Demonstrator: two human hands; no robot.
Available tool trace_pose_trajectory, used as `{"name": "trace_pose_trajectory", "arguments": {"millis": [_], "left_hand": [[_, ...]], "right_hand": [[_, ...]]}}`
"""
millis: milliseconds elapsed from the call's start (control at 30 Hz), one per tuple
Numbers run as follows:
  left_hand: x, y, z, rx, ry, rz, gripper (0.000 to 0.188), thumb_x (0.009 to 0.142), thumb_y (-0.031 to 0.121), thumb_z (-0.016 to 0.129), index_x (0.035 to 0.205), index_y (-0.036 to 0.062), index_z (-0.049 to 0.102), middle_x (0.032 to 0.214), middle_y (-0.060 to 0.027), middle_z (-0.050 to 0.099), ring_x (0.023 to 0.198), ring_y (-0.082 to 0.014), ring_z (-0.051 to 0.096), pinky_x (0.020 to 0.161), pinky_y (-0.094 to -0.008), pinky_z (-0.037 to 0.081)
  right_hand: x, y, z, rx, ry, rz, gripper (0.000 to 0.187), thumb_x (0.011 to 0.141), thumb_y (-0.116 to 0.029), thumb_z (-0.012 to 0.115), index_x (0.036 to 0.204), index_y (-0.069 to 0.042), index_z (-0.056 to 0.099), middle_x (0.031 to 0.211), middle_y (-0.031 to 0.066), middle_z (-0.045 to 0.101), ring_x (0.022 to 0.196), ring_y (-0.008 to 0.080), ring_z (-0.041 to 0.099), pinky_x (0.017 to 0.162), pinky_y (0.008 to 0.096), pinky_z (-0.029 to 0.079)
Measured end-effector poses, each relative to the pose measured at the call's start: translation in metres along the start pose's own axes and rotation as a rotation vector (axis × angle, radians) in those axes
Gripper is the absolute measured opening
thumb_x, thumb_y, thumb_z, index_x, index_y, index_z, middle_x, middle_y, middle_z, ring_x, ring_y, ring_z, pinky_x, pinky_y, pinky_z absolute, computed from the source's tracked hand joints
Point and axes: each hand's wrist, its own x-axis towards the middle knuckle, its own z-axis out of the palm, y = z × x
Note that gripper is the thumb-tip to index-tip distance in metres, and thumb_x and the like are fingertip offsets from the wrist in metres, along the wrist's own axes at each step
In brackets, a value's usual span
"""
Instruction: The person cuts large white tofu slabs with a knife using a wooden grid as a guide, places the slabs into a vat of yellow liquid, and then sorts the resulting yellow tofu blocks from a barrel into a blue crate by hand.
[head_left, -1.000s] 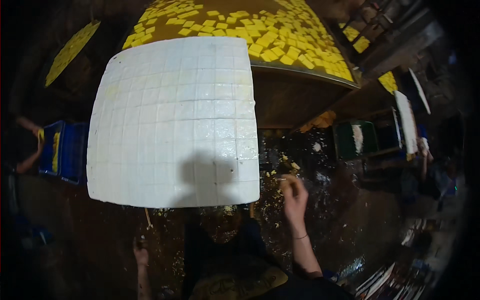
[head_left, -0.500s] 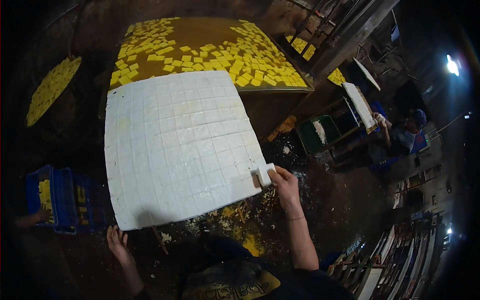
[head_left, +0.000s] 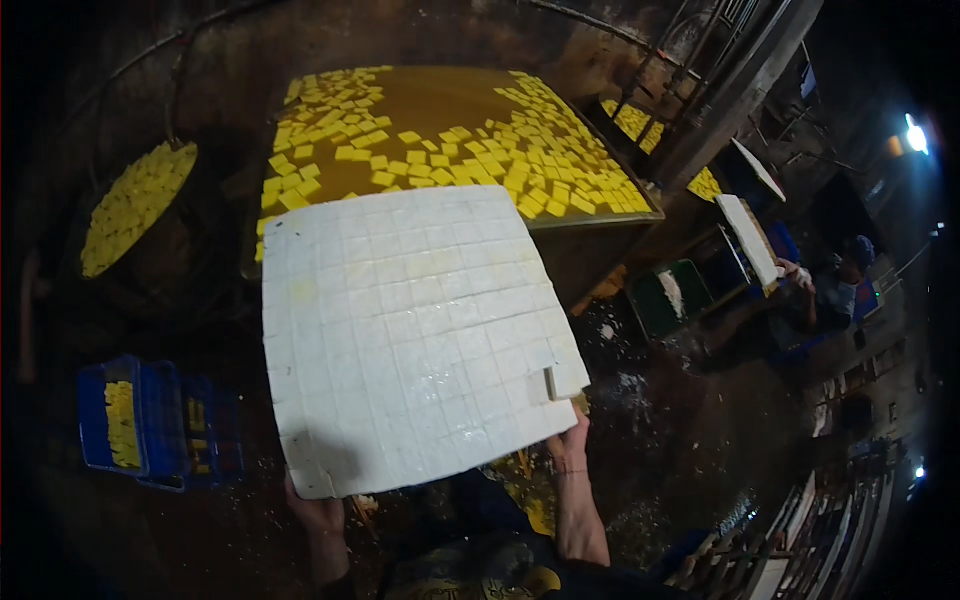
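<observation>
A broad white slab (head_left: pixel 420 340), which looks like tofu scored into squares, lies tilted in front of me on a board that is mostly hidden under it. One small white block (head_left: pixel 567 382) sits loose at the slab's right edge. Under the near left corner, my left hand (head_left: pixel 320 512) grips the board, its fingers hidden beneath. My right hand (head_left: pixel 572 447) closes on the near right side, also partly covered by the slab. Beyond the far edge, a vat (head_left: pixel 600 225) holds brown-yellow liquid with many yellow squares (head_left: pixel 500 165) floating in it.
A round container of yellow pieces (head_left: pixel 140 205) stands at left, above stacked blue crates (head_left: pixel 160 400). To the right are a green tub (head_left: pixel 655 315), a post (head_left: pixel 735 100) and a person (head_left: pixel 840 275) handling another white slab (head_left: pixel 748 238). Stacked boards (head_left: pixel 800 540) stand lower right.
My right hand has let go of the small white block and moved under the slab's near right side. My left hand has shifted further beneath the corner. Another person's hand has left the blue crate.
</observation>
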Motion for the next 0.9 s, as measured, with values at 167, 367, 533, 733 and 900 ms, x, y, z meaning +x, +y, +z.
{"name": "trace_pose_trajectory", "arguments": {"millis": [167, 367, 533, 733, 900], "left_hand": [[0.037, 0.005, 0.061, 0.189, -0.198, 0.056, 0.045, 0.1, 0.032, 0.034, 0.135, 0.0058, 0.045, 0.135, -0.0097, 0.05, 0.121, -0.0271, 0.05, 0.105, -0.0458, 0.038], [0.121, -0.021, 0.133, 0.199, -0.217, 0.058, 0.043, 0.099, 0.034, 0.041, 0.128, 0.0041, 0.051, 0.128, -0.0076, 0.057, 0.118, -0.0227, 0.052, 0.102, -0.0378, 0.041], [0.205, -0.052, 0.17, 0.107, -0.116, 0.122, 0.037, 0.095, 0.027, 0.053, 0.122, 0.0021, 0.055, 0.127, -0.008, 0.058, 0.117, -0.0227, 0.054, 0.102, -0.038, 0.042], [0.268, -0.075, 0.21, 0.1, -0.043, 0.063, 0.035, 0.098, 0.024, 0.048, 0.124, 0.0014, 0.054, 0.127, -0.0108, 0.058, 0.118, -0.0246, 0.055, 0.105, -0.0408, 0.042], [0.32, -0.09, 0.231, 0.316, -0.082, 0.071, 0.06, 0.099, 0.047, 0.037, 0.136, 0.0002, 0.041, 0.139, -0.0115, 0.047, 0.128, -0.0252, 0.045, 0.11, -0.0389, 0.034]], "right_hand": [[0.033, -0.023, 0.013, -0.257, 0.01, -0.175, 0.041, 0.086, -0.026, 0.046, 0.113, 0.003, 0.06, 0.104, 0.0119, 0.066, 0.098, 0.0265, 0.063, 0.087, 0.0396, 0.049], [0.136, -0.039, 0.082, 0.096, -0.178, -0.232, 0.036, 0.087, -0.025, 0.05, 0.112, 0.0, 0.06, 0.108, 0.0091, 0.065, 0.099, 0.0245, 0.063, 0.088, 0.0384, 0.049], [0.239, -0.047, 0.095, 0.067, -0.237, -0.285, 0.035, 0.088, -0.024, 0.05, 0.112, -0.001, 0.059, 0.107, 0.0088, 0.066, 0.097, 0.0237, 0.064, 0.087, 0.0371, 0.05], [0.271, -0.063, 0.163, 0.154, 0.003, -0.19, 0.02, 0.078, -0.012, 0.051, 0.09, 0.0, 0.062, 0.09, 0.0068, 0.064, 0.082, 0.0204, 0.064, 0.08, 0.0374, 0.053], [0.309, -0.071, 0.17, 0.118, -0.072, -0.21, 0.029, 0.071, -0.009, 0.052, 0.098, 0.001, 0.061, 0.093, 0.0056, 0.065, 0.084, 0.0212, 0.065, 0.078, 0.0375, 0.054]]}}
